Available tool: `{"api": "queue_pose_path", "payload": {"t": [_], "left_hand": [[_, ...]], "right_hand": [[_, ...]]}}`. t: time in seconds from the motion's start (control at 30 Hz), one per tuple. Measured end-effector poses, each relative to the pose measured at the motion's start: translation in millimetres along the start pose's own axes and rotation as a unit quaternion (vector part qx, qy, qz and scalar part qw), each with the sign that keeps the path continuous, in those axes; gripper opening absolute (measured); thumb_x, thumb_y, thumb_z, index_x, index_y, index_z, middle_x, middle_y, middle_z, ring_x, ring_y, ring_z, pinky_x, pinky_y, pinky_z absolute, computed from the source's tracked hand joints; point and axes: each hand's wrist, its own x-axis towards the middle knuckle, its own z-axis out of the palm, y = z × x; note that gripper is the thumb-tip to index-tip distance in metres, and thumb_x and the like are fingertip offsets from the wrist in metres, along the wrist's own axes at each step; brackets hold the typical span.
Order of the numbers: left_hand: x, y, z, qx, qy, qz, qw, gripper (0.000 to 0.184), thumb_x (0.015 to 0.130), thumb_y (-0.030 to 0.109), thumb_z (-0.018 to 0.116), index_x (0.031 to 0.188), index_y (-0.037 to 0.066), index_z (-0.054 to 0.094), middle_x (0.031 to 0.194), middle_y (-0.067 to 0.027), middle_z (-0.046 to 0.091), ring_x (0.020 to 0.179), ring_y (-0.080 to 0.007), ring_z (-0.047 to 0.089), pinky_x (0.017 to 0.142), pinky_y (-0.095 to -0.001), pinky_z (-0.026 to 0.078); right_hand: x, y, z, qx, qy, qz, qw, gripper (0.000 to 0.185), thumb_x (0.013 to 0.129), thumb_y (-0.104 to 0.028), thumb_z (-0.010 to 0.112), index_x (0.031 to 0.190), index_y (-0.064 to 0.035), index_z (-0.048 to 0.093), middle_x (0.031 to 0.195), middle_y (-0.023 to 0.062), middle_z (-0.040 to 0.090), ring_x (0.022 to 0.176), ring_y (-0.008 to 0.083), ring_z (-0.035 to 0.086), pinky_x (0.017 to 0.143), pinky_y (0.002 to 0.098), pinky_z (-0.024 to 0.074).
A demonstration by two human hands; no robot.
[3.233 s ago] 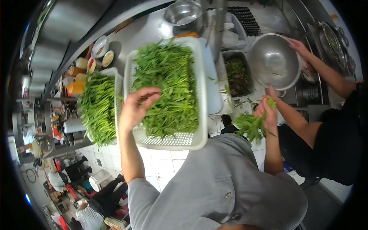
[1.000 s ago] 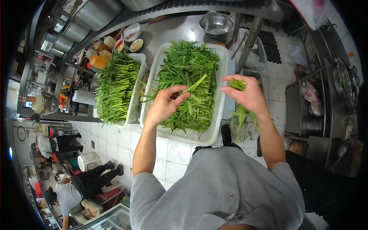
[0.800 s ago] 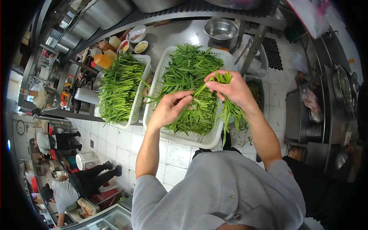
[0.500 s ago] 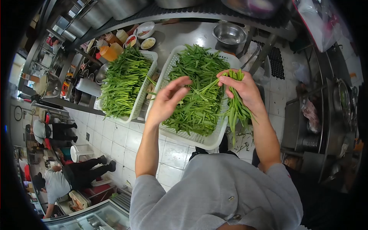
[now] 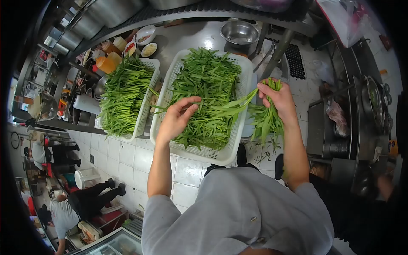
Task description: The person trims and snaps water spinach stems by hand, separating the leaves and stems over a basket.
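Leafy green stalks [image 5: 204, 85] fill a white perforated basket [image 5: 231, 155] in the middle of the head view. My left hand [image 5: 176, 119] is over the basket's left part, fingers apart and holding nothing. Beyond the basket's right edge, my right hand [image 5: 276, 97] is closed around a bunch of green stalks [image 5: 267, 121], whose leaves hang down below it. One leafy stalk stretches from that hand leftward over the basket. A second white basket [image 5: 148, 102] with more greens [image 5: 127, 95] stands to the left.
Small bowls [image 5: 145, 35], sauce bottles [image 5: 106, 63] and a metal bowl [image 5: 239, 33] stand behind the baskets. A metal post [image 5: 278, 53] rises at the right, under a shelf [image 5: 212, 16]. Two other people [image 5: 63, 214] are at the lower left. Scraps lie on the floor [image 5: 187, 170].
My right hand, earlier low at the right and then over the basket, is now beyond its right edge with the bunch. My left hand has let go of a stalk. The other person's arms and bowl left view.
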Motion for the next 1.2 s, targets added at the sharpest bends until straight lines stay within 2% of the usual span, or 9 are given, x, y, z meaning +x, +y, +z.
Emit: {"api": "queue_pose_path", "payload": {"t": [0.23, 0.33, 0.43, 0.47, 0.67, 0.7, 0.73, 0.93, 1.2], "left_hand": [[4, 2, 11, 0.007, -0.013, 0.031, 0.999, 0.025, 0.097, 0.011, 0.060, 0.120, 0.003, 0.065, 0.111, -0.0079, 0.071, 0.101, -0.0170, 0.066, 0.088, -0.0295, 0.050], [0, -5, 10, 0.064, -0.033, 0.015, 0.997, 0.023, 0.094, 0.009, 0.062, 0.115, 0.002, 0.067, 0.108, -0.0115, 0.072, 0.098, -0.0206, 0.068, 0.086, -0.0319, 0.052], [-1, -9, 17, 0.171, -0.074, 0.024, 0.982, 0.020, 0.091, 0.007, 0.064, 0.109, 0.002, 0.069, 0.106, -0.0141, 0.071, 0.094, -0.0250, 0.069, 0.082, -0.0340, 0.054], [0, -14, 24, 0.199, -0.083, 0.047, 0.975, 0.018, 0.089, 0.006, 0.065, 0.107, 0.003, 0.070, 0.106, -0.0142, 0.070, 0.093, -0.0257, 0.069, 0.081, -0.0342, 0.054], [0, -48, 45, 0.474, -0.045, 0.041, 0.878, 0.016, 0.083, 0.016, 0.070, 0.096, 0.006, 0.070, 0.095, -0.0121, 0.068, 0.086, -0.0331, 0.066, 0.075, -0.0428, 0.053], [3, -49, 39, 0.458, -0.053, 0.020, 0.887, 0.016, 0.083, 0.014, 0.068, 0.096, 0.006, 0.070, 0.095, -0.0127, 0.069, 0.086, -0.0340, 0.066, 0.075, -0.0434, 0.053], [3, -49, 31, 0.441, -0.062, 0.000, 0.895, 0.015, 0.082, 0.012, 0.067, 0.096, 0.006, 0.070, 0.095, -0.0133, 0.069, 0.086, -0.0349, 0.067, 0.075, -0.0441, 0.054], [-7, -2, -17, 0.056, -0.036, -0.070, 0.995, 0.017, 0.092, 0.004, 0.066, 0.108, -0.001, 0.064, 0.094, -0.0018, 0.067, 0.089, -0.0108, 0.064, 0.081, -0.0256, 0.052], [-4, 56, 15, -0.113, -0.085, -0.007, 0.990, 0.018, 0.092, 0.002, 0.065, 0.110, -0.001, 0.065, 0.098, -0.0031, 0.067, 0.091, -0.0106, 0.065, 0.082, -0.0241, 0.053]], "right_hand": [[-4, -6, -12, 0.130, -0.010, 0.010, 0.991, 0.020, 0.090, -0.016, 0.070, 0.099, 0.0014, 0.066, 0.075, 0.0053, 0.062, 0.049, 0.0088, 0.049, 0.045, 0.0233, 0.0350], [-9, -4, -46, 0.336, -0.111, -0.031, 0.935, 0.021, 0.090, -0.018, 0.069, 0.099, 0.0003, 0.067, 0.076, 0.0053, 0.063, 0.050, 0.0090, 0.051, 0.046, 0.0229, 0.0353], [-3, 11, -61, 0.300, -0.043, 0.000, 0.953, 0.021, 0.091, -0.020, 0.068, 0.100, -0.0004, 0.067, 0.074, 0.0045, 0.061, 0.049, 0.0097, 0.049, 0.046, 0.0240, 0.0353], [-5, 3, -36, -0.022, 0.086, -0.017, 0.996, 0.020, 0.092, -0.019, 0.067, 0.101, -0.0007, 0.066, 0.072, 0.0033, 0.058, 0.049, 0.0098, 0.049, 0.046, 0.0244, 0.0351], [-20, -2, -36, 0.178, 0.061, -0.001, 0.982, 0.020, 0.088, -0.016, 0.071, 0.096, 0.0018, 0.066, 0.075, 0.0027, 0.060, 0.051, 0.0080, 0.049, 0.047, 0.0238, 0.0357], [-19, -4, -33, 0.164, 0.076, -0.015, 0.983, 0.020, 0.089, -0.016, 0.071, 0.096, 0.0021, 0.066, 0.076, 0.0031, 0.061, 0.051, 0.0080, 0.049, 0.047, 0.0240, 0.0359], [-19, -3, -24, -0.062, 0.088, -0.033, 0.994, 0.017, 0.091, -0.015, 0.068, 0.097, 0.0008, 0.065, 0.076, 0.0035, 0.062, 0.052, 0.0076, 0.050, 0.046, 0.0233, 0.0364], [-31, -18, -19, 0.079, 0.082, -0.080, 0.990, 0.011, 0.090, -0.014, 0.066, 0.092, -0.0030, 0.065, 0.076, 0.0003, 0.062, 0.056, 0.0054, 0.051, 0.047, 0.0216, 0.0389], [-16, -31, 65, -0.028, -0.089, -0.078, 0.993, 0.020, 0.081, -0.013, 0.079, 0.097, -0.0035, 0.071, 0.084, -0.0006, 0.067, 0.071, 0.0045, 0.058, 0.063, 0.0211, 0.0449]]}}
